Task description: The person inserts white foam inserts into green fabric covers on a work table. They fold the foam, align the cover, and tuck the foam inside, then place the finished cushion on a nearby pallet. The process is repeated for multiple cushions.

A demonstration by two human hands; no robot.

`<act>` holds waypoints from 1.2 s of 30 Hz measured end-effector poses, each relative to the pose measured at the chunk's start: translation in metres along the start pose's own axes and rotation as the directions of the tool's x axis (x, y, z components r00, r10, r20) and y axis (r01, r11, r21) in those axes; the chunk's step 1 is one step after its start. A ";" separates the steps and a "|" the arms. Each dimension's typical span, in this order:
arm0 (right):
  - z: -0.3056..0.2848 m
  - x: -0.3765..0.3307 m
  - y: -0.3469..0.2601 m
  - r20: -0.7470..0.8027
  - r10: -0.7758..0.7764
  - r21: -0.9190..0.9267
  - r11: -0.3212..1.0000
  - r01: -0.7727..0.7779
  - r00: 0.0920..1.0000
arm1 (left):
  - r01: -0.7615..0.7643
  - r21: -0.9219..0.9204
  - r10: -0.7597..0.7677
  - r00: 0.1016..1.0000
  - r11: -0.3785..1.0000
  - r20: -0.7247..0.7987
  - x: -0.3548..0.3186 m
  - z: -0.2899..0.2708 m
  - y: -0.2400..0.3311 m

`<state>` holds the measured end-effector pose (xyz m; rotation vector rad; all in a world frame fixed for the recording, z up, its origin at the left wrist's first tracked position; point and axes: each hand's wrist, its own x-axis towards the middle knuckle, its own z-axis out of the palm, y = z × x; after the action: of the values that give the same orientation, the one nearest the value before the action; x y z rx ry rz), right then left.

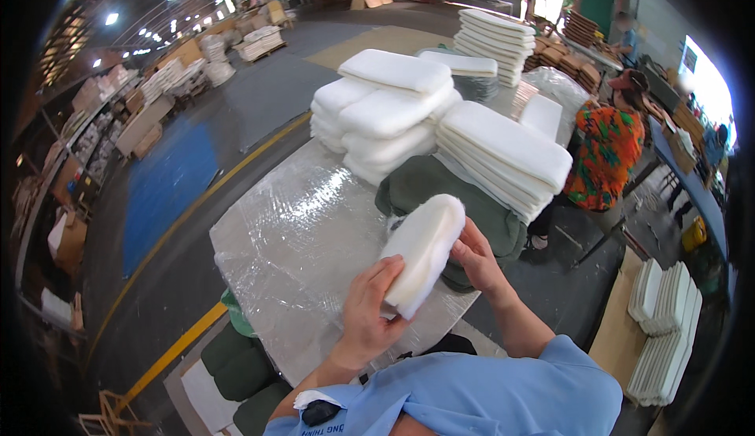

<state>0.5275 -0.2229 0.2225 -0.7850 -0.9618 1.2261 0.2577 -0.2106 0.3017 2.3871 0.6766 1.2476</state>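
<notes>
Between my hands, above the table's near right part, is a white padded cushion insert (425, 251), tilted with its far end up to the right. My left hand (373, 293) closes round its near left end, fingers over the top face. On its right edge my right hand (478, 257) grips the side, the thumb near the edge and the other fingers partly hidden behind it. Dark green cushion covers (425, 180) lie just beyond the insert. A stack of white foam pads (503, 153) rests behind them, partly over the covers.
The table (291, 224) is wrapped in clear plastic film. More white pads (393, 114) are piled at its far side. Green cushions (236, 361) lie low at left. White pads (664, 326) stand at lower right. A person in an orange patterned shirt (605, 153) sits at right.
</notes>
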 end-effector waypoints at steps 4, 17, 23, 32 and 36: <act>0.009 -0.004 -0.001 -0.067 -0.138 -0.009 0.990 0.137 0.988 | -0.039 -0.062 0.039 0.999 0.997 -0.013 0.016 0.021 0.003; 0.015 -0.026 -0.070 0.173 -0.716 -0.832 0.261 0.489 0.676 | -0.014 -0.125 0.020 0.999 0.992 0.045 0.055 0.052 -0.006; 0.020 -0.026 -0.077 0.185 -0.667 -0.847 0.264 0.461 0.721 | -0.031 -0.135 0.037 0.998 0.990 0.046 0.059 0.061 -0.010; 0.018 -0.022 -0.069 0.173 -0.676 -0.885 0.212 0.414 0.716 | -0.037 -0.110 0.045 0.997 0.993 0.071 0.060 0.069 -0.008; 0.015 -0.022 -0.069 0.179 -0.682 -0.872 0.224 0.435 0.709 | -0.052 -0.059 0.057 0.995 0.997 0.081 0.057 0.071 0.000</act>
<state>0.5402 -0.2577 0.2871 -1.1870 -1.5165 -0.1710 0.3448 -0.1854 0.3007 2.4110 0.5474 1.1657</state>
